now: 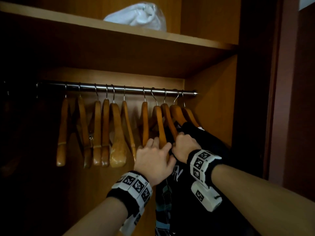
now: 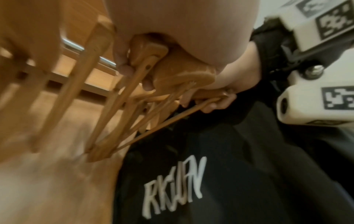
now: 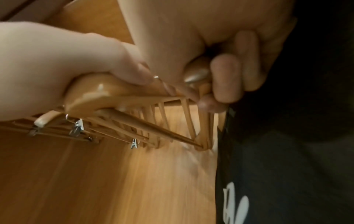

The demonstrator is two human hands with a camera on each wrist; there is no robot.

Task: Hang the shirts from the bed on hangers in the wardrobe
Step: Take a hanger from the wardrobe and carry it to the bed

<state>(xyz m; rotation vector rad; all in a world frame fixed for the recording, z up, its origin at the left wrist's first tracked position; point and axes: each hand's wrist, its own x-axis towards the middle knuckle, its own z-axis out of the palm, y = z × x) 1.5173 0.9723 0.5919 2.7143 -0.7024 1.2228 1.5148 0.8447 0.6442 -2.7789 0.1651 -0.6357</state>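
left hand: my left hand [image 1: 154,160] is wrapped round the lower end of one wooden hanger [image 1: 160,126]; the left wrist view shows fingers curled on its shoulder end.
right hand: my right hand [image 1: 185,144] is clenched on the neighbouring hanger [image 1: 169,122], with black cloth against it.
shirt: the black printed shirt [image 1: 196,201] hangs below my right wrist, inside the wardrobe's right end, already off the bed; whether it sits fully on a hanger i cannot tell.
handling: i judge the shirt soft, light and floppy, best taken at collar or shoulders; the hangers are stiff, smooth and likely slippery, so i'd grip them at the thick shoulder.
rail: the metal rail [image 1: 119,88] carries a row of bare wooden hangers further back.
shelf: a white bundle [image 1: 138,16] lies on the upper shelf [image 1: 119,34].
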